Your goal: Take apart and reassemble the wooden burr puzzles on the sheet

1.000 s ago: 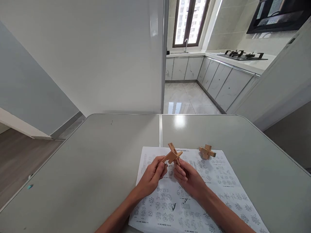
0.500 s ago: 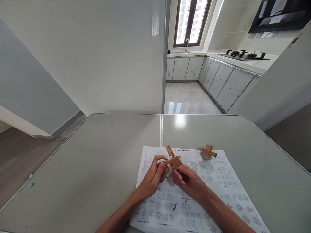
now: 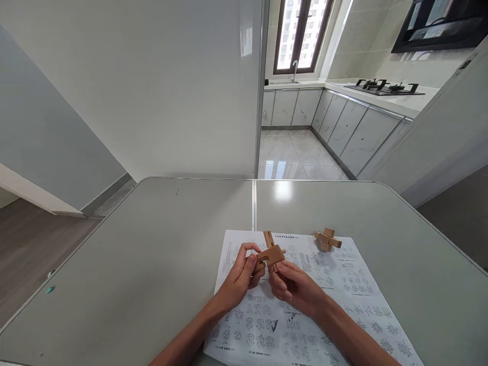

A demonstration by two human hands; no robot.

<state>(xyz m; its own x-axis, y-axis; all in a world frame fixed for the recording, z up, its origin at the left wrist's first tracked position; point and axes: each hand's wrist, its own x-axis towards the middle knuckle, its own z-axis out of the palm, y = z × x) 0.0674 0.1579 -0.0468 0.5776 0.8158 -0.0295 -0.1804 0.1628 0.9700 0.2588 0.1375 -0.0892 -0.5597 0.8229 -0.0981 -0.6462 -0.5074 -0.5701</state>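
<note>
Notched wooden puzzle pieces (image 3: 273,254) are held between both hands above the printed sheet. My left hand (image 3: 241,272) is closed on their left end, thumb on top and index finger stretched along the upper side. The fingers of my right hand (image 3: 295,283) pinch the lower right end. One slotted piece (image 3: 268,239) sticks up and away from me behind the wider notched one. How the pieces lock together is partly hidden by the fingers. Both hands rest over the instruction sheet (image 3: 263,310), which carries rows of small line diagrams.
A cross-shaped wooden puzzle assembly (image 3: 328,239) sits at the sheet's far right corner. The pale table (image 3: 152,254) has a seam (image 3: 254,203) down its middle. A small green bit (image 3: 50,290) lies near the left edge. Beyond are a kitchen counter and a stove (image 3: 385,87).
The puzzle pieces have turned a little between my fingers, so the wider one shows its broad face more and the upright piece stands steeper. Both hands keep their hold.
</note>
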